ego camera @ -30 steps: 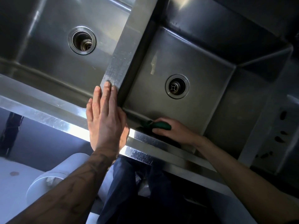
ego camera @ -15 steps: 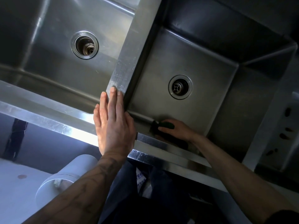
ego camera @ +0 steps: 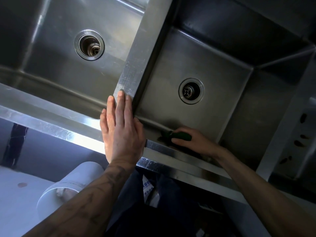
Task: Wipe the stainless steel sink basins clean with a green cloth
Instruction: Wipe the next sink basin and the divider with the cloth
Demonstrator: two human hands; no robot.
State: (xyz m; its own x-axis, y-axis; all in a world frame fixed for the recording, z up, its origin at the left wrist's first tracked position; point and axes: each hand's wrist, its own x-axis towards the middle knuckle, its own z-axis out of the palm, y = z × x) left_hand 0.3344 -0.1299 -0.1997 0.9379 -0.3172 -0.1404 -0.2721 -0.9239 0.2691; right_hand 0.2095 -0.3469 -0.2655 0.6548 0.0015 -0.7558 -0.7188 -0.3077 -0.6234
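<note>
Where the cloth is: the bunched green cloth [ego camera: 181,136] lies at the near edge of the right stainless steel basin [ego camera: 222,108], against its front wall.
Right hand [ego camera: 194,142]: grip closed around the cloth, pressing it down, I judge for wiping.
Left hand [ego camera: 123,130]: flat, holding nothing, on the steel divider [ego camera: 135,57], probably for support.
Cloth axis: along the front wall; the loose end points toward the divider.

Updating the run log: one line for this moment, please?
right hand grips green cloth at right basin front wall | left hand flat on divider
</note>
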